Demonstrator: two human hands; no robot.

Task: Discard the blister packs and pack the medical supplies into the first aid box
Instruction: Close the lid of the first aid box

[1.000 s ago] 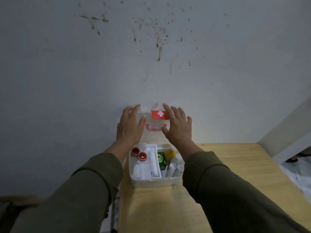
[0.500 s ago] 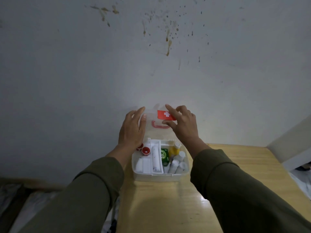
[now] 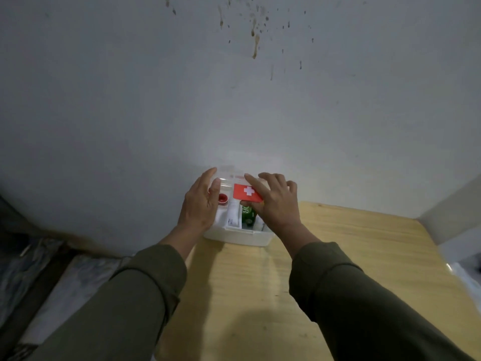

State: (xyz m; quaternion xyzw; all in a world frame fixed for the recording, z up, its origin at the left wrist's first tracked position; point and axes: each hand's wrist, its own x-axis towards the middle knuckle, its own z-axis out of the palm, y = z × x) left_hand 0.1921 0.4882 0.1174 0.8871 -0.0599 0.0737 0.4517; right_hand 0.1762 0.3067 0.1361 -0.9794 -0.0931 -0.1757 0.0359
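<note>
A white first aid box (image 3: 238,236) sits at the far left corner of the wooden table, against the wall. Its clear lid (image 3: 229,175), with a red label bearing a white cross (image 3: 246,192), is lowered most of the way over the box. My left hand (image 3: 200,204) lies on the lid's left side and my right hand (image 3: 277,201) on its right side, fingers spread on the plastic. Through the lid I see a red cap (image 3: 222,198), a white tube (image 3: 233,216) and a green packet (image 3: 247,214). No blister packs are in view.
The wooden table (image 3: 325,269) stretches toward me and to the right. A stained grey wall (image 3: 234,87) rises directly behind the box. A white ledge (image 3: 453,212) stands at the right. Left of the table, the floor lies lower with cloth-like clutter (image 3: 39,269).
The lid stood upright against the wall a second ago; both hands have since brought it down toward me over the box's contents.
</note>
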